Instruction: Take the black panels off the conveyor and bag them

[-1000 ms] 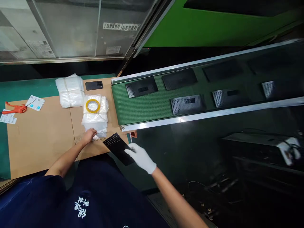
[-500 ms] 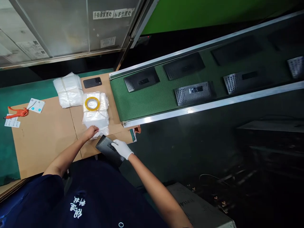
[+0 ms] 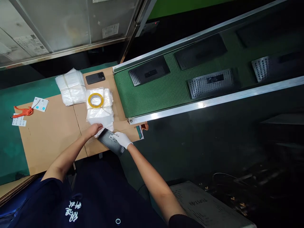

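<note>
My right hand [image 3: 122, 140], in a white glove, grips a black perforated panel [image 3: 109, 141] by the raised part at its middle. The panel is tilted over the front edge of the cardboard. My bare left hand [image 3: 95, 129] is closed at the near end of a stack of clear plastic bags [image 3: 101, 116], its fingertips pinching the edge of a bag. One corner of the panel lies right beside those fingertips; whether it is inside the bag I cannot tell. A roll of yellow tape [image 3: 102, 100] rests on the stack.
A green conveyor belt [image 3: 123, 98] carries several black panels [image 3: 150, 72] on the right. On the cardboard-covered table [image 3: 52, 136] are another bag stack [image 3: 71, 90], a phone [image 3: 95, 78], an orange tool [image 3: 25, 111] and label sheets [image 3: 41, 104]. A grey box [image 3: 204, 202] stands lower right.
My right hand has brought the panel up and closer to my left hand at the bags. My left hand stays at the bag edge. The view has shifted slightly.
</note>
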The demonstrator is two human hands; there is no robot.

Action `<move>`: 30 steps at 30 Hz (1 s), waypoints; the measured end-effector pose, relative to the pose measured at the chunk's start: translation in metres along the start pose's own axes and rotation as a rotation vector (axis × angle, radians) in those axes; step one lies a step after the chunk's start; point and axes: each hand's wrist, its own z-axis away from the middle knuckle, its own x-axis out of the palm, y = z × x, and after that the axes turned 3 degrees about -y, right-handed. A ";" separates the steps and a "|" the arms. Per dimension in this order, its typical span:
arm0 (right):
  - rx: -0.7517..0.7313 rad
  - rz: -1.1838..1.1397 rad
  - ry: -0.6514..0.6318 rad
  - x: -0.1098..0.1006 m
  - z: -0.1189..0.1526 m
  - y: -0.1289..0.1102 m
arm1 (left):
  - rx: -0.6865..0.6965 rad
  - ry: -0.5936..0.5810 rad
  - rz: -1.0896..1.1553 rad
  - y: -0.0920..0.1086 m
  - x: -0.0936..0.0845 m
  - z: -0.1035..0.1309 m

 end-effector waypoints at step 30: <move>0.030 -0.240 0.355 0.012 -0.017 -0.020 | 0.398 0.051 -0.575 -0.024 -0.006 0.045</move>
